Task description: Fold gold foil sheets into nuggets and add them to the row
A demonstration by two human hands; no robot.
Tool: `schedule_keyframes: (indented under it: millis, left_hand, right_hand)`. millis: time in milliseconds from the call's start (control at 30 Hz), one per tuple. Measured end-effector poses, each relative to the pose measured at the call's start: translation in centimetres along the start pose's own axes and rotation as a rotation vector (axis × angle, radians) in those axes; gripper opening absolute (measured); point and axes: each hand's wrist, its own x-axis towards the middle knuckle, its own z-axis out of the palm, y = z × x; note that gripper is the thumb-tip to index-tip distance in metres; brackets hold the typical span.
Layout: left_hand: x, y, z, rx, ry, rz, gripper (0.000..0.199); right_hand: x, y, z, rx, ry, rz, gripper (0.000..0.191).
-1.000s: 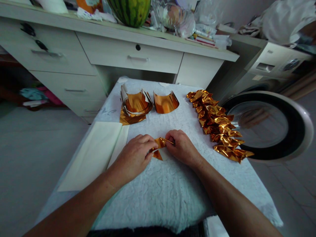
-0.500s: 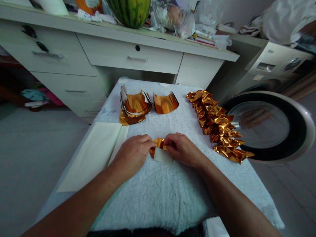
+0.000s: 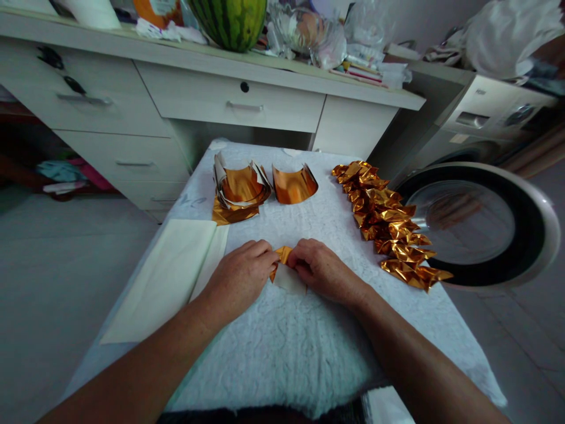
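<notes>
Head view, and both hands are at it, right in the middle of the table (image 3: 273,353)! The foil (image 3: 283,254) sits between them, its pale flap (image 3: 290,280) facing the near side. On the left, the left hand (image 3: 247,271) has its grip closed to a pinch on the foil's left end; across from it, the right hand (image 3: 324,268) pinches the right end, fingers bent tight, tips partly hidden from me. Look far: a curled stack (image 3: 242,184) of gold sheets, and just right of it a smaller curl (image 3: 295,186). Over on the right, a line of crumpled gold pieces (image 3: 388,218) runs from far to near, close by the round washer door (image 3: 489,224). White paper (image 3: 163,277) lies flat along the left, near the left forearm.
</notes>
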Motion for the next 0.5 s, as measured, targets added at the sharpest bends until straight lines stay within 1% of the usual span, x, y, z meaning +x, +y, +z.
schedule_keyframes:
  millis: [67, 167, 233, 267, 333, 367, 500]
  left_hand:
    - [0.0, -0.1, 0.0, -0.008, 0.012, 0.003, 0.015]
    - [0.0, -0.1, 0.0, -0.005, 0.016, 0.013, 0.015]
    - [0.1, -0.1, 0.0, -0.008, 0.018, 0.020, 0.016]
    - [0.1, -0.1, 0.0, -0.014, 0.018, 0.025, 0.016]
    - [0.1, 0.0, 0.0, -0.037, 0.011, 0.030, 0.018]
    - [0.1, 0.1, 0.0, -0.052, 0.004, 0.032, 0.019]
    - [-0.1, 0.4, 0.0, -0.099, -0.012, 0.044, 0.019]
  right_hand:
    - [-0.2, -0.2, -0.4, -0.028, -0.025, -0.012, 0.024]
    - [-0.9, -0.5, -1.5, -0.060, -0.112, -0.052, 0.023]
    - [-1.4, -0.8, -2.2, -0.071, -0.189, -0.075, 0.028]
    - [-1.7, -0.9, -2.5, -0.077, -0.203, -0.078, 0.031]
    - [-2.1, -1.1, -2.5, -0.106, -0.191, -0.075, 0.038]
    - [-2.3, -1.1, -2.4, -0.122, -0.178, -0.066, 0.039]
    - [-2.3, -1.6, -1.8, -0.177, -0.147, -0.035, 0.031]
